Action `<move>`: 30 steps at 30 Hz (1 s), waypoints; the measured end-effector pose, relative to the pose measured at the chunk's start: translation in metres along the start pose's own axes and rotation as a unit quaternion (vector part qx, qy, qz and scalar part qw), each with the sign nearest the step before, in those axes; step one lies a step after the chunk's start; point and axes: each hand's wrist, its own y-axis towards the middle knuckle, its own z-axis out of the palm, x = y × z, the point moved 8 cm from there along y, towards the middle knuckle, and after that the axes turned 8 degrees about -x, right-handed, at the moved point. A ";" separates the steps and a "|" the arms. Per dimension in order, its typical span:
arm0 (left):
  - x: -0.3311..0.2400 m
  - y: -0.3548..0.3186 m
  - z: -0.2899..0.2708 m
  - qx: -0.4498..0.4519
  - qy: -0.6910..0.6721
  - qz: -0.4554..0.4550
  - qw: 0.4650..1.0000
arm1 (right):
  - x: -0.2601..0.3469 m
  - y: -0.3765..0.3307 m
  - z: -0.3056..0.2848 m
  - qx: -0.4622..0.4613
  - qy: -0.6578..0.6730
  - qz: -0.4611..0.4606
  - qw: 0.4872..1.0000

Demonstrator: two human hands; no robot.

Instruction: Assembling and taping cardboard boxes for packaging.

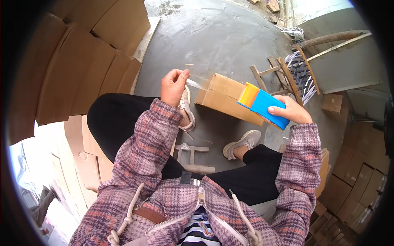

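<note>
A long brown cardboard box [225, 100] lies on the grey floor in front of me, between my shoes. My right hand [292, 111] is wrapped round a blue and orange tape dispenser [262, 104], its orange end resting over or just above the box's right part; I cannot tell whether they touch. Left of the box, my left hand [174, 86] is raised with its fingers pinched on a strip of clear tape [195, 84]. The strip stretches toward the box's left end, where its far part is too faint to follow.
Tall stacks of cardboard boxes [78, 69] stand on the left, and more boxes [357, 172] are piled at the far right. A wooden stool with a woven strap seat [301, 76] lies tipped beyond my right hand. A small wooden stool [193, 160] sits between my legs.
</note>
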 end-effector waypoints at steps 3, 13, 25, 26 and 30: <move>0.030 0.009 -0.010 -0.005 0.026 -0.036 0.999 | -0.012 0.017 -0.001 -0.012 -0.066 0.009 0.998; 0.098 0.025 -0.010 -0.020 0.006 -0.097 0.995 | -0.007 0.037 0.012 -0.023 -0.116 0.054 0.991; 0.128 0.026 -0.012 -0.048 -0.030 -0.091 0.994 | -0.011 0.042 0.014 -0.016 -0.129 0.071 0.989; 0.129 0.027 -0.016 -0.058 -0.034 -0.081 0.994 | -0.008 0.043 0.016 -0.014 -0.130 0.071 0.989; 0.133 0.025 -0.010 -0.058 -0.050 -0.091 0.993 | -0.001 0.046 0.022 -0.014 -0.183 0.063 0.981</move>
